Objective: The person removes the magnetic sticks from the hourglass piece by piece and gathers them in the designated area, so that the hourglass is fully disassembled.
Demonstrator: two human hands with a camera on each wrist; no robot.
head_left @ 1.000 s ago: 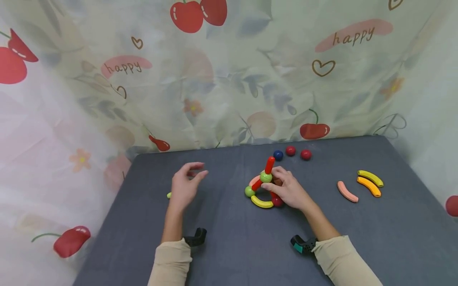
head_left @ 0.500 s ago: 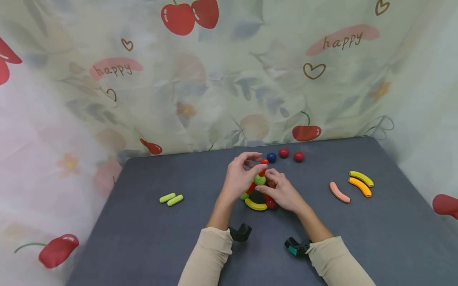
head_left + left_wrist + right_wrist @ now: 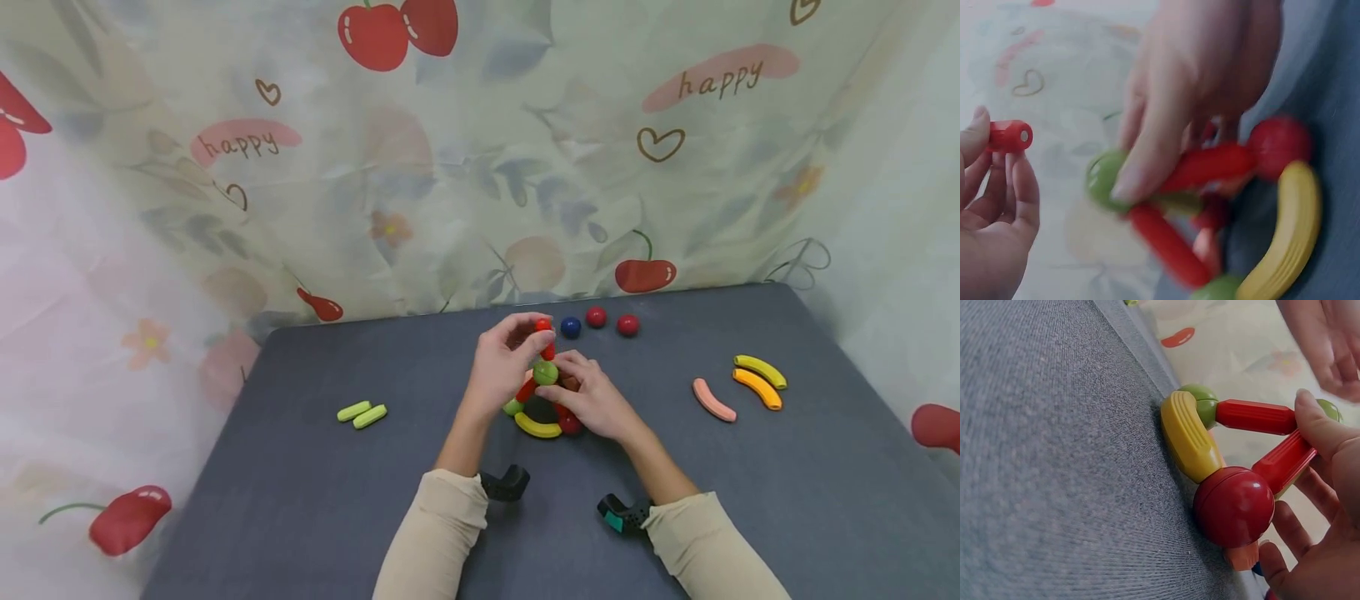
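Note:
My left hand (image 3: 501, 362) pinches a short red magnetic rod (image 3: 1011, 136) between thumb and fingertips. In the left wrist view the rod is apart from the green ball (image 3: 1105, 178), its round metal end showing. With thumb and fingers, my right hand (image 3: 592, 398) holds the top of a magnetic-rod frame at that green ball. Below the ball, straight red rods (image 3: 1255, 416) slope down to a base ring on the table. In this ring are a curved yellow rod (image 3: 1190, 434), a dark red ball (image 3: 1235, 506) and another green ball (image 3: 1200, 403). My right fingers hide part of the frame's back.
Two light green rods (image 3: 362, 414) lie on the dark table (image 3: 300, 500) at the left. Behind the frame sit a blue ball (image 3: 571, 327) and two red balls (image 3: 627, 325). Curved pink (image 3: 714, 401), orange (image 3: 757, 389) and yellow (image 3: 761, 372) rods lie at the right. A printed curtain stands behind.
My left hand has come over from the left, taken hold of the upright red rod and drawn it off the top green ball. My right hand has stayed on the frame.

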